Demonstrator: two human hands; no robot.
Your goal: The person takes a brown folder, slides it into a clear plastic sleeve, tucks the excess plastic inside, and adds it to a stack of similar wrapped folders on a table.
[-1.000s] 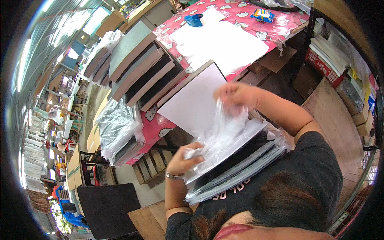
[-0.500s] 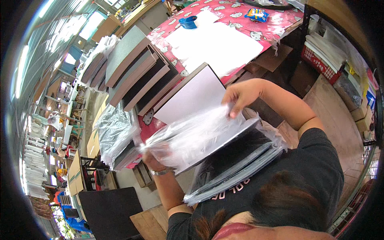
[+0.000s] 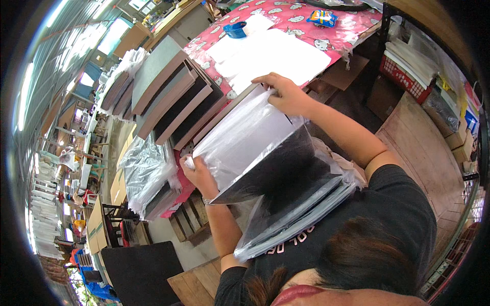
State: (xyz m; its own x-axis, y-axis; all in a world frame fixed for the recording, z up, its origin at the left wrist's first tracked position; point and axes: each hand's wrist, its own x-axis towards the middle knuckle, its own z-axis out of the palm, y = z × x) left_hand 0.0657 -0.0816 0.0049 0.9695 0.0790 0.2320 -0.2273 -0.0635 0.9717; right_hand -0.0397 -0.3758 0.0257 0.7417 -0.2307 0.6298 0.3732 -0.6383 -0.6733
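Hands (image 3: pixel 290 98) gripping clear plastic (image 3: pixel 217 145) over white panel (image 3: pixel 270 121); thick boards (image 3: pixel 159 69) stacked left.

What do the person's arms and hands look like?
Both the left hand and the right hand are bare, with no gloves. The left wrist wears a shiny, silvery band, but I can't tell if it's a bracelet or a watch. The arms come out of short, dark shirt sleeves, so the forearms are uncovered.
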